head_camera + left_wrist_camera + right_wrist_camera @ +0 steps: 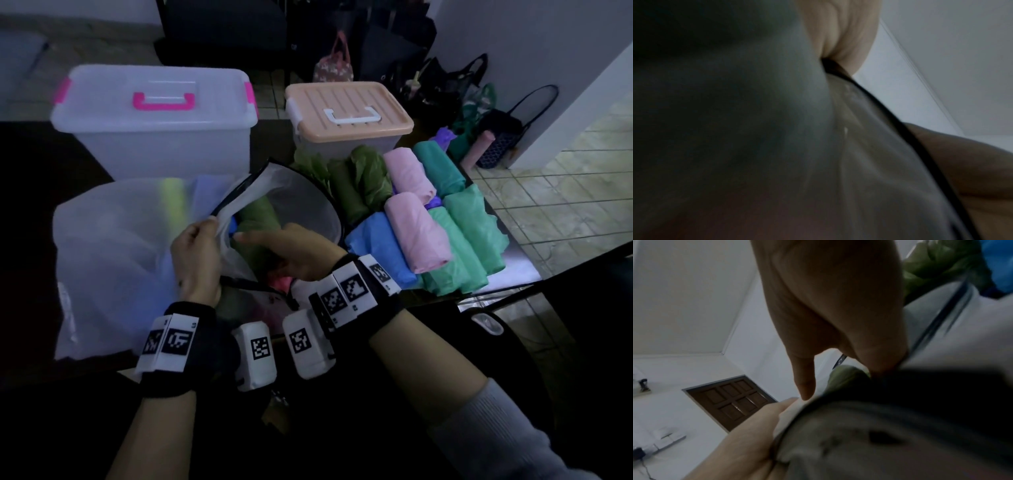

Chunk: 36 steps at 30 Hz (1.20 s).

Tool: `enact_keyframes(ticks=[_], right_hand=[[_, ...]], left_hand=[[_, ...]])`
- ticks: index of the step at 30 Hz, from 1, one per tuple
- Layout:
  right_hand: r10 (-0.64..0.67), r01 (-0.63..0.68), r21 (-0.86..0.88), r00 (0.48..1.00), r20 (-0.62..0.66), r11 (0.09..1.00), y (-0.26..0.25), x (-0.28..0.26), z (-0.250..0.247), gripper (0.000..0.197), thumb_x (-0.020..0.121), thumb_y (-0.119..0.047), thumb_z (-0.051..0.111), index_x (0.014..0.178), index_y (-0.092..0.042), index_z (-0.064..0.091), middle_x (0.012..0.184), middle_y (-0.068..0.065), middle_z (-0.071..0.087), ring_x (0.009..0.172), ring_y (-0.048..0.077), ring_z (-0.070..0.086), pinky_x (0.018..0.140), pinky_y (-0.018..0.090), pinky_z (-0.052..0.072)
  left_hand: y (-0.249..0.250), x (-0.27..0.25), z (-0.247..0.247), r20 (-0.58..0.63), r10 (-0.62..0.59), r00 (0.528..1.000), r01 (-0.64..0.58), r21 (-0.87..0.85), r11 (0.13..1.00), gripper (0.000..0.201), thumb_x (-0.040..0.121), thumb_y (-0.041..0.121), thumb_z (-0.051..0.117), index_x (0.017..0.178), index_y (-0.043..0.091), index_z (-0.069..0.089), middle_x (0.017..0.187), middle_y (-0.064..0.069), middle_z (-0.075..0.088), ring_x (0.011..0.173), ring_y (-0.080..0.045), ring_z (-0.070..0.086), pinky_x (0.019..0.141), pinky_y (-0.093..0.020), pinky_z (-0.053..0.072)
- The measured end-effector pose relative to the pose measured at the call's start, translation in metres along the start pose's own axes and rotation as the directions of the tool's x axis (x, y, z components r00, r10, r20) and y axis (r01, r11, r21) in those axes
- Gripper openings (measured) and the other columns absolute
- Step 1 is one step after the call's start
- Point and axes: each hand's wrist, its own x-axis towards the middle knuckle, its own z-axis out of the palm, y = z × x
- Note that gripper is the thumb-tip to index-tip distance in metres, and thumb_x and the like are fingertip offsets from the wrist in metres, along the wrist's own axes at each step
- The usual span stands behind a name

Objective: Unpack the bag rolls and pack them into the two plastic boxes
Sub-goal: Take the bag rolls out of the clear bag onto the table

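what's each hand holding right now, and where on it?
Left hand pinches the black-trimmed rim of the translucent bag, holding it open. Right hand is at the opposite rim; its grip cannot be told.

Translucent zippered bag (301, 205) pinched open at its black-edged rim, olive roll (260, 219) inside just past the fingertips; blue, pink, green and olive rolls (421, 219) laid side by side beyond; two lidded boxes, pink-latched (154, 116) and peach-lidded (349, 113), farther off, closed.
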Motion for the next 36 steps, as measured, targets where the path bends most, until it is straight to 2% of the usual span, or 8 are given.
enact_keyframes(ticks=[5,11,17,21,24,27,33,36], right_hand=[[-0.036,0.040,0.096,0.998,-0.043,0.995,0.007,0.005,0.009,0.040,0.079,-0.018,0.073,0.114,-0.003,0.061,0.104,0.009,0.065,0.083,0.020,0.061,0.063,0.024,0.050],[-0.210,0.236,0.205,0.968,-0.140,0.950,0.000,0.004,-0.002,0.030,0.086,-0.012,0.065,0.111,0.005,0.061,0.090,0.011,0.066,0.071,0.015,0.061,0.061,0.021,0.054],[-0.412,0.591,0.480,0.802,-0.431,0.648,-0.035,-0.008,-0.044,0.012,0.091,-0.011,0.057,0.098,-0.003,0.063,0.097,0.013,0.068,0.090,0.023,0.066,0.087,0.037,0.054],[-0.448,0.666,0.193,0.660,-0.603,0.721,-0.047,-0.022,-0.082,0.010,0.089,-0.017,0.058,0.090,-0.010,0.064,0.094,0.010,0.070,0.095,0.027,0.067,0.086,0.041,0.055],[-0.500,0.558,-0.117,0.607,-0.618,0.822,-0.028,-0.016,-0.089,0.026,0.088,-0.023,0.054,0.101,-0.001,0.059,0.094,0.009,0.065,0.093,0.025,0.063,0.086,0.042,0.053],[-0.479,0.249,-0.442,0.688,-0.545,0.861,0.002,-0.002,-0.087,0.046,0.089,-0.032,0.051,0.120,0.001,0.044,0.112,0.012,0.057,0.104,0.025,0.054,0.091,0.035,0.043],[-0.438,-0.282,-0.723,0.640,-0.632,0.631,0.041,0.021,-0.071,0.039,0.095,-0.026,0.042,0.127,-0.004,0.036,0.132,0.017,0.044,0.124,0.034,0.042,0.096,0.042,0.036],[-0.483,-0.375,-0.748,0.588,-0.649,0.548,0.048,0.032,-0.070,0.037,0.090,-0.024,0.050,0.121,-0.002,0.045,0.120,0.017,0.054,0.112,0.032,0.051,0.087,0.039,0.042]], left_hand=[[0.004,0.002,-0.003,0.008,-0.085,0.996,0.085,-0.132,0.988,0.018,0.090,0.019,0.055,0.075,0.014,0.064,0.081,-0.009,0.062,0.080,-0.022,0.057,0.074,-0.033,0.045],[0.003,0.007,-0.009,0.046,-0.139,0.989,0.146,-0.232,0.962,0.019,0.089,0.022,0.054,0.081,0.012,0.067,0.085,-0.010,0.067,0.077,-0.023,0.062,0.072,-0.031,0.050],[0.000,0.006,-0.013,-0.024,-0.057,0.998,0.056,-0.063,0.996,0.025,0.091,0.020,0.051,0.069,0.016,0.060,0.069,0.000,0.058,0.064,-0.014,0.051,0.058,-0.028,0.040],[-0.002,0.007,-0.015,-0.055,-0.011,0.998,0.014,0.062,0.998,0.027,0.091,0.022,0.048,0.067,0.012,0.054,0.066,0.000,0.050,0.062,-0.013,0.042,0.055,-0.027,0.033],[-0.003,0.010,-0.015,-0.092,0.016,0.996,-0.005,0.119,0.993,0.028,0.091,0.020,0.047,0.064,0.014,0.052,0.067,0.002,0.049,0.066,-0.013,0.041,0.055,-0.026,0.032],[-0.003,0.015,-0.014,-0.115,0.061,0.991,-0.042,0.166,0.985,0.024,0.091,0.017,0.044,0.071,0.008,0.055,0.082,-0.007,0.055,0.078,-0.018,0.043,0.059,-0.027,0.035],[-0.004,0.021,-0.017,-0.154,0.094,0.984,-0.055,0.239,0.970,0.034,0.088,0.016,0.039,0.085,-0.014,0.055,0.101,-0.036,0.057,0.076,-0.018,0.039,0.066,-0.030,0.030],[-0.003,0.026,-0.021,-0.145,0.067,0.987,-0.035,0.211,0.977,0.028,0.084,0.019,0.040,0.059,0.008,0.048,0.071,-0.016,0.049,0.073,-0.020,0.040,0.065,-0.033,0.033]])
